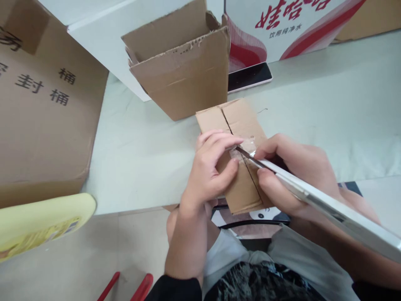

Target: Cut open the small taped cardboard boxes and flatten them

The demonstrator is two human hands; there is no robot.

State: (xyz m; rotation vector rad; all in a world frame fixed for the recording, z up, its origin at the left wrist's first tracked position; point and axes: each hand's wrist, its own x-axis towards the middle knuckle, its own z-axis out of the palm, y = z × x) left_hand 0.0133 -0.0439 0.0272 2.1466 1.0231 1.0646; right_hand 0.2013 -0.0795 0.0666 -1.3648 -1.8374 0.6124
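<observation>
A small brown cardboard box lies in front of me, a dark seam running along its top face. Clear tape crosses that seam. My left hand holds the box from its left side, thumb and fingers bent over the top close to the tape. Closed around a white utility knife, my right hand rests at the box's right side. The knife's thin blade points left, its tip at the taped seam by my left fingertips.
An open cardboard carton stands just behind the small box, with a phone beside it. A white-and-red printed carton is at the back. At left are a large brown carton and a yellow container. Red bars show below.
</observation>
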